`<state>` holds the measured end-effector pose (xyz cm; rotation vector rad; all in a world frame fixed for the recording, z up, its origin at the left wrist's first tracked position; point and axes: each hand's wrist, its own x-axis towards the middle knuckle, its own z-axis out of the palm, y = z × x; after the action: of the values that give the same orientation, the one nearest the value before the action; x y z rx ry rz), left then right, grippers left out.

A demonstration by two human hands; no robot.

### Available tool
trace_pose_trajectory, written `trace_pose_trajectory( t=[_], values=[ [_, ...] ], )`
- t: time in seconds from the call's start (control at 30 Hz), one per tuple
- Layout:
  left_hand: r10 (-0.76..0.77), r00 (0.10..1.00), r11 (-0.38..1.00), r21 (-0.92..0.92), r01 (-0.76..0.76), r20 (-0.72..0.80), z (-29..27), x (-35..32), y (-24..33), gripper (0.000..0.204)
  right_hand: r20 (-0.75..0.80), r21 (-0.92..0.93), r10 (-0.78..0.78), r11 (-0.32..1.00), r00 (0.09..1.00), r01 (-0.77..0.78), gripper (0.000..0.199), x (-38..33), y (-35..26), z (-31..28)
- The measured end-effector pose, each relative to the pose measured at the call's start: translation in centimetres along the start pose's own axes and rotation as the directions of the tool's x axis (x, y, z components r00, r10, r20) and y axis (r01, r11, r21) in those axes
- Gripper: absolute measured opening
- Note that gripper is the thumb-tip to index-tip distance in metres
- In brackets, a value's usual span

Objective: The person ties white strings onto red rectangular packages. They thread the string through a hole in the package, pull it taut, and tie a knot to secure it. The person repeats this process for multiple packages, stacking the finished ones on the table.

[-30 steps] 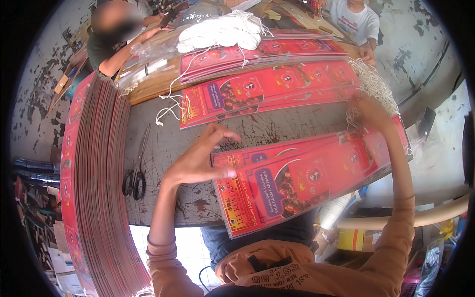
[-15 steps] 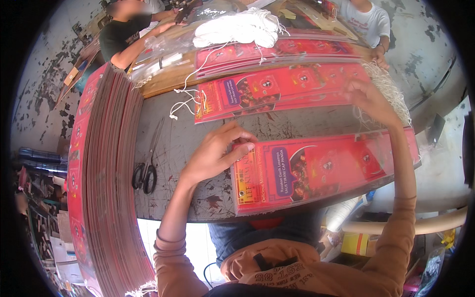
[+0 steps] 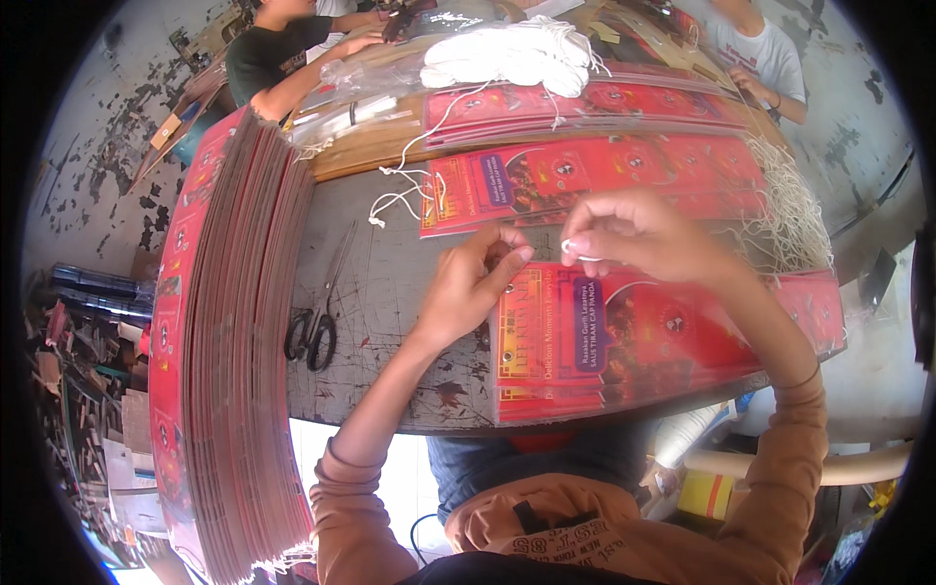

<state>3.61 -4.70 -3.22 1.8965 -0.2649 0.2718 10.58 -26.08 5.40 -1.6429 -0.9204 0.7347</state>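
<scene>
A long red printed strip (image 3: pixel 643 341), with a clear glossy cover, lies along the near edge of the dark table on at least one more like it. My left hand (image 3: pixel 460 292) pinches its upper left corner between thumb and fingers; the corner looks slightly lifted. Just right of that corner, my right hand (image 3: pixel 639 229) hovers over the strip. A short white string (image 3: pixel 577 253) is pinched in its fingertips. How far the string runs behind the fingers is hidden.
Black-handled scissors (image 3: pixel 312 336) lie left of my left hand, beside a tall stack of red strips (image 3: pixel 229 341). Beyond are more red strips (image 3: pixel 575 175), a heap of white strings (image 3: pixel 790 200) and a white cord bundle (image 3: pixel 507 54). Two people work across the table.
My right hand has come left from the string heap to near the strip's upper left corner, now with a string in it. My left hand still holds the corner; the view has shifted slightly.
</scene>
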Motion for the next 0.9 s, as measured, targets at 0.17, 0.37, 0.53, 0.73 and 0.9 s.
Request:
trace_pose_trajectory(
  t=[0.17, 0.37, 0.53, 0.73, 0.9],
  values=[
    [-0.18, 0.983, 0.949, -0.261, 0.179, 0.021, -0.2, 0.4, -0.6, 0.023, 0.025, 0.115, -0.035, 0.993, 0.999, 0.031, 0.02, 2.1, -0.5, 1.5],
    [-0.224, 0.953, 0.923, -0.269, 0.274, 0.203, -1.3, 0.5, 0.6, 0.033, -0.218, -0.094, -0.176, 0.983, 0.96, 0.159, 0.021, 2.9, 4.9, 1.6],
    [-0.236, 0.948, 0.904, -0.308, 0.295, 0.215, -2.2, -0.4, 0.9, 0.04, -0.112, -0.368, -0.142, 0.925, 0.984, 0.091, 0.021, 2.2, 2.7, 2.6],
    [-0.273, 0.929, 0.908, -0.254, 0.334, 0.249, -2.0, 0.0, 0.8, 0.041, -0.088, -0.421, -0.293, 0.877, 0.952, 0.231, 0.027, 2.7, 4.2, 2.2],
    [-0.251, 0.91, 0.886, -0.3, 0.354, 0.331, -2.1, 0.2, 1.6, 0.038, -0.159, -0.455, -0.306, 0.866, 0.939, 0.205, 0.027, 3.3, 4.7, 1.2]
  ],
)
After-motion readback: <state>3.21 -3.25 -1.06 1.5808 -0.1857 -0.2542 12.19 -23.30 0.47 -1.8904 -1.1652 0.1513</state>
